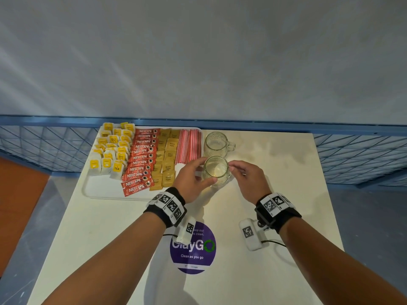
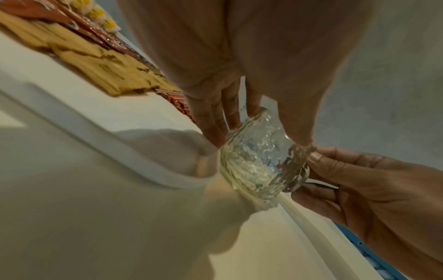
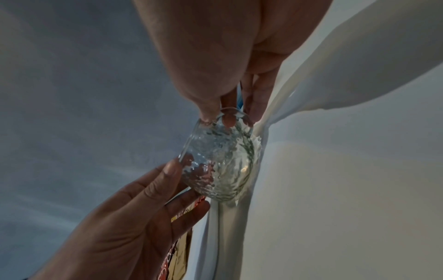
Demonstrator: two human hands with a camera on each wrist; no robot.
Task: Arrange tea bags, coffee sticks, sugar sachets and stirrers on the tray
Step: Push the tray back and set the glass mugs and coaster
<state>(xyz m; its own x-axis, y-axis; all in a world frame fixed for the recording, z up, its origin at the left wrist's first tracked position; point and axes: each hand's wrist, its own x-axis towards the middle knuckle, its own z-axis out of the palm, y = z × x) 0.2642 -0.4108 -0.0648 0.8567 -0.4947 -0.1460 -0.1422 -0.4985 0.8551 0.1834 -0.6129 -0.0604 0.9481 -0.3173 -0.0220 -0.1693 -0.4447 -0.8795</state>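
Nearest the person, at 6 o'clock on the cream rectangular table (image 1: 275,172), a round purple "Clean as you go" sticker (image 1: 193,249) lies between the 2 forearms.

Just beyond it, both hands meet on a clear textured glass mug (image 1: 217,171) that stands just off the tray's near right corner. The left hand (image 1: 191,181) curls thumb and fingers round its side; the right hand (image 1: 248,179) pinches it at the handle side, thumb and forefinger on the glass. Whether the mug rests on the table or is slightly lifted, I cannot tell.

At 11 o'clock sits the white rectangular plastic tray (image 1: 103,192), and it looks fully stocked: 4 bands running left to right, namely yellow-tagged paper tea bags (image 1: 110,155), red Nescafe coffee sticks (image 1: 141,157), tan brown-sugar sachets (image 1: 167,157) and red-and-white striped stirrers (image 1: 189,146).

At 12 o'clock, a second clear glass mug with a handle (image 1: 217,143) stands beside the stirrers.

The arranging seems done; only placing the mugs appears left.
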